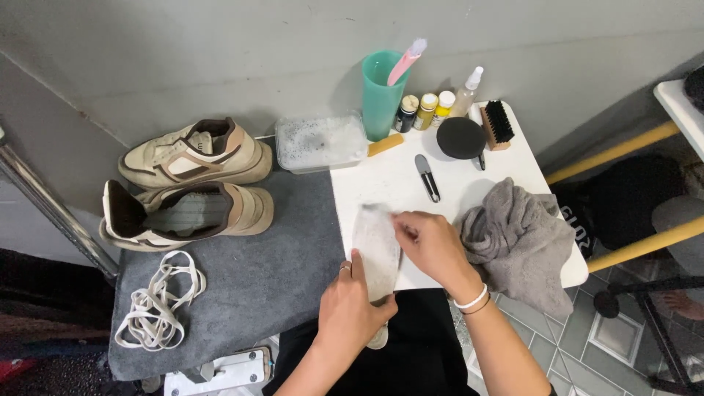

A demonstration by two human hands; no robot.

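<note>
The step in hand looks like cleaning a removed insole: a pale grey, flat, foot-shaped insole (375, 253) lies across the front edge of the small white table (396, 180), its near end hanging over toward the person's lap; the left hand (352, 304) pins its left edge, fingers curled and thumb lying along the side; the right hand (431, 246) presses on its upper right part with fingers bunched, though I cannot tell whether they pinch something small or rub bare; judging from this, the next move calls for steady pressure from the left hand so the thin piece does not slide while the right works along it. Counted: 2 cream and brown sneakers (192, 183) with laces out, side by side on a dark grey mat (257, 286); 1 tangle of white laces (158, 301) near them; 1 clear plastic tub of soapy water (320, 143); 1 teal cup (383, 95) holding 1 pink toothbrush (407, 60); 3 small paint-like bottles (425, 111) and 1 clear spray bottle (466, 92); 1 round black pad (460, 138); 1 wooden brush with black bristles (499, 125); 1 pair of grey thread snips (427, 177); 1 crumpled grey cloth (517, 242) just beside the right hand.
</note>
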